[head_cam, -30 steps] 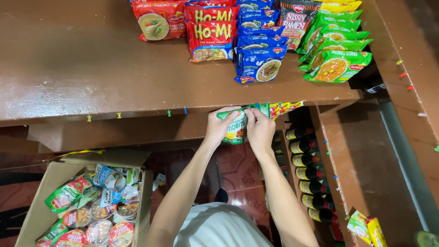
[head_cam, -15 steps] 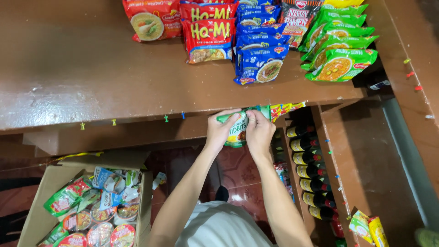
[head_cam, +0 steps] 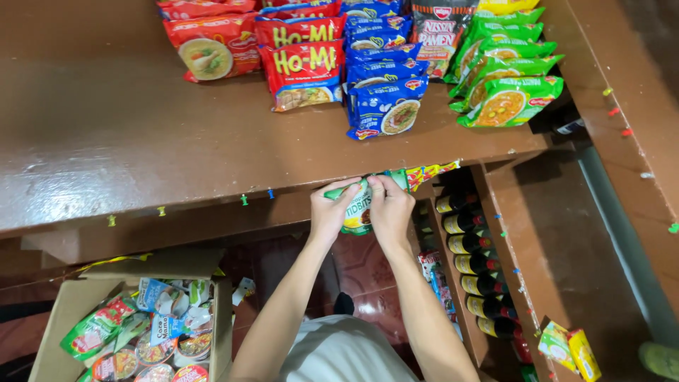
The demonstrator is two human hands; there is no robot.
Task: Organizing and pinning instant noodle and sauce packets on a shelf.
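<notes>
Both hands pinching a hanging snack strip at frame centre.
My left hand (head_cam: 331,212) and right hand (head_cam: 390,211) grip clenched on the green sachet (head_cam: 358,210); pulling hard could tear it off the counter (head_cam: 106,141) edge.

Noodle packets (head_cam: 382,106) on counter (head_cam: 106,127), box (head_cam: 67,311) below left, bottles (head_cam: 470,265) below right

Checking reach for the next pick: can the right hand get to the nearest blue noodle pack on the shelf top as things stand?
Probably yes, once freed. The right hand grips the green sachet at the shelf's front edge together with the left hand. The blue noodle pack lies just beyond, with bare shelf top between.
</notes>
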